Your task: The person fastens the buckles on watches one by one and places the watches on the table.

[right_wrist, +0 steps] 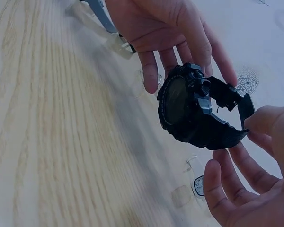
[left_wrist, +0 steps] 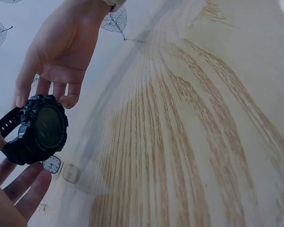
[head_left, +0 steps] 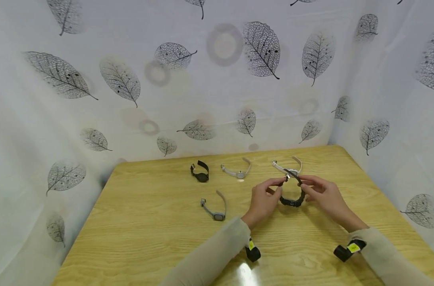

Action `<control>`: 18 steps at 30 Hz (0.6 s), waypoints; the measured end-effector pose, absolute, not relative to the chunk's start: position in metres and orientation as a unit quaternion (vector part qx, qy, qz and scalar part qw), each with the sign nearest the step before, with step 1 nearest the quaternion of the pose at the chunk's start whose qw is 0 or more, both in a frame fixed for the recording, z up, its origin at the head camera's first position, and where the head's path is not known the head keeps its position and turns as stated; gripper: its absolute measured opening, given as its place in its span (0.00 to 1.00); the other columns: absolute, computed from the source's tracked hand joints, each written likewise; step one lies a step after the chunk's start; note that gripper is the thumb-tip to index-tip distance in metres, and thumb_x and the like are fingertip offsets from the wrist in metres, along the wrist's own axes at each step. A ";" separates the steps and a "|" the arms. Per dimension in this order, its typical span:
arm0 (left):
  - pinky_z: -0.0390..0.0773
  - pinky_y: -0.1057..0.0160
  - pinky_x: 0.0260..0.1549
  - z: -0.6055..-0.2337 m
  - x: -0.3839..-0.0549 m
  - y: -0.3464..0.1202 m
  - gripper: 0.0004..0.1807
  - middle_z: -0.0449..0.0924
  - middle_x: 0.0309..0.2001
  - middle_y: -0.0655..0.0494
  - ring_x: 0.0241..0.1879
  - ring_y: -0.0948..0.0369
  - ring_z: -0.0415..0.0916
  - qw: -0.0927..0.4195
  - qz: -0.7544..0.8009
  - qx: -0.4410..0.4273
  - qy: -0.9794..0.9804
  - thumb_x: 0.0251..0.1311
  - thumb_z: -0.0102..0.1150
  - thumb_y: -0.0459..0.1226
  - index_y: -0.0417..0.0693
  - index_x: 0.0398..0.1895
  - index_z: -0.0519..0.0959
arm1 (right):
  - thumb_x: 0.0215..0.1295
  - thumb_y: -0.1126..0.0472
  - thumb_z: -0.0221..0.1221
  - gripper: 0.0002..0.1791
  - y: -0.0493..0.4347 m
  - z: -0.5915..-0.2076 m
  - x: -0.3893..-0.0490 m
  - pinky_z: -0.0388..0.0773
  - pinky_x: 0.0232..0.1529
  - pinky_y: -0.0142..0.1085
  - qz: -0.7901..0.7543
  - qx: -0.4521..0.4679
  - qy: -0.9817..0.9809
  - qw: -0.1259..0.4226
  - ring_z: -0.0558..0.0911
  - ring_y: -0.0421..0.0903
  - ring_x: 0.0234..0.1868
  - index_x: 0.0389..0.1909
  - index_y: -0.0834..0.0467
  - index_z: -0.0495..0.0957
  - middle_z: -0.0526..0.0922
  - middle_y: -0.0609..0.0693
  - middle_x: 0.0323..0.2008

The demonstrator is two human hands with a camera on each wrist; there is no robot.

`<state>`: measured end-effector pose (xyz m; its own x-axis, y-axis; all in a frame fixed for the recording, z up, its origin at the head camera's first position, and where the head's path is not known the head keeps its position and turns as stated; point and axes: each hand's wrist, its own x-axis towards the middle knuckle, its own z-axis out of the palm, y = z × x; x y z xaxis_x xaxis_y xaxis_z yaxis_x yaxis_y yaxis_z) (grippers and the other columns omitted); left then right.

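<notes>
Both hands hold a black wristwatch [head_left: 291, 202] with a chunky case, its strap curved up into a loop. My left hand [head_left: 265, 200] pinches one side of the strap between thumb and fingers; my right hand [head_left: 322, 196] pinches the other side. The right wrist view shows the buckle end and free strap end close together behind the case [right_wrist: 177, 101], with the right thumb [right_wrist: 265, 119] on the strap. In the left wrist view, the round dial [left_wrist: 49, 127] faces the table side. Just behind the held watch lies a white-strapped watch [head_left: 293, 172], partly overlapped by it.
On the wooden table [head_left: 149, 238] lie a black watch [head_left: 202, 177] and a white watch [head_left: 240, 174] toward the back, plus a grey watch [head_left: 218, 216] left of the left hand. A leaf-patterned curtain [head_left: 217, 91] hangs behind the table. Each sleeve carries a small black camera.
</notes>
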<state>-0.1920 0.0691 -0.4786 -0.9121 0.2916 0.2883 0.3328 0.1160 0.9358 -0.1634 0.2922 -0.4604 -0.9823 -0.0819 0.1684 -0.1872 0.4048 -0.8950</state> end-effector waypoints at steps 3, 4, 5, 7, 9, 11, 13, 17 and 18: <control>0.83 0.70 0.24 -0.478 -0.191 0.069 0.17 0.85 0.54 0.65 0.30 0.68 0.80 0.030 -0.632 -0.225 -0.741 0.73 0.58 0.31 0.59 0.58 0.85 | 0.78 0.55 0.58 0.24 0.292 -0.459 -0.165 0.88 0.36 0.40 0.553 0.081 -0.828 0.049 0.86 0.40 0.41 0.68 0.62 0.75 0.86 0.47 0.49; 0.83 0.70 0.23 -0.478 -0.190 0.069 0.17 0.85 0.54 0.65 0.30 0.68 0.80 0.034 -0.632 -0.231 -0.739 0.73 0.58 0.31 0.58 0.58 0.85 | 0.78 0.55 0.58 0.24 0.292 -0.459 -0.165 0.87 0.36 0.39 0.555 0.081 -0.826 0.049 0.86 0.40 0.43 0.68 0.62 0.75 0.85 0.44 0.50; 0.83 0.70 0.23 -0.478 -0.190 0.069 0.17 0.85 0.55 0.64 0.30 0.68 0.80 0.041 -0.632 -0.236 -0.737 0.73 0.58 0.31 0.57 0.58 0.85 | 0.78 0.54 0.57 0.24 0.292 -0.459 -0.165 0.87 0.37 0.38 0.558 0.079 -0.825 0.048 0.85 0.40 0.45 0.68 0.63 0.75 0.85 0.41 0.50; 0.83 0.71 0.23 -0.477 -0.190 0.069 0.17 0.85 0.55 0.63 0.30 0.68 0.80 0.053 -0.631 -0.245 -0.734 0.73 0.58 0.30 0.56 0.58 0.85 | 0.79 0.53 0.57 0.25 0.292 -0.458 -0.165 0.87 0.38 0.37 0.559 0.078 -0.824 0.046 0.84 0.40 0.49 0.68 0.62 0.75 0.84 0.36 0.52; 0.83 0.71 0.23 -0.477 -0.189 0.069 0.17 0.85 0.55 0.62 0.31 0.68 0.80 0.065 -0.629 -0.252 -0.732 0.72 0.58 0.30 0.54 0.58 0.85 | 0.79 0.52 0.57 0.25 0.292 -0.458 -0.165 0.87 0.39 0.37 0.560 0.075 -0.824 0.046 0.83 0.41 0.52 0.68 0.62 0.75 0.83 0.34 0.54; 0.84 0.72 0.25 -0.477 -0.190 0.069 0.17 0.86 0.55 0.61 0.32 0.68 0.81 0.074 -0.625 -0.257 -0.733 0.72 0.58 0.29 0.53 0.58 0.85 | 0.79 0.52 0.56 0.25 0.292 -0.457 -0.165 0.87 0.40 0.36 0.560 0.075 -0.824 0.047 0.82 0.41 0.53 0.67 0.62 0.76 0.82 0.34 0.55; 0.84 0.73 0.28 -0.478 -0.190 0.068 0.17 0.86 0.54 0.61 0.35 0.66 0.82 0.082 -0.618 -0.260 -0.737 0.72 0.57 0.29 0.53 0.58 0.85 | 0.79 0.52 0.57 0.24 0.291 -0.456 -0.165 0.87 0.40 0.36 0.561 0.075 -0.823 0.047 0.82 0.40 0.53 0.66 0.63 0.77 0.81 0.35 0.56; 0.83 0.74 0.35 -0.479 -0.190 0.068 0.16 0.86 0.52 0.60 0.42 0.63 0.84 0.096 -0.611 -0.261 -0.741 0.72 0.57 0.28 0.51 0.55 0.86 | 0.79 0.54 0.57 0.24 0.289 -0.456 -0.165 0.87 0.40 0.36 0.563 0.079 -0.821 0.048 0.84 0.37 0.50 0.65 0.65 0.77 0.82 0.35 0.53; 0.83 0.74 0.37 -0.478 -0.190 0.068 0.16 0.87 0.52 0.59 0.42 0.63 0.85 0.097 -0.614 -0.260 -0.739 0.71 0.58 0.27 0.51 0.54 0.86 | 0.78 0.54 0.57 0.24 0.288 -0.456 -0.164 0.87 0.39 0.37 0.565 0.080 -0.820 0.047 0.84 0.37 0.49 0.65 0.66 0.76 0.83 0.36 0.52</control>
<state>-0.1900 0.0683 -0.4784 -0.8459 0.2645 0.4631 0.5038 0.1115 0.8566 -0.1644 0.2882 -0.4555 -0.9826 -0.0779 0.1683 -0.1851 0.3488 -0.9188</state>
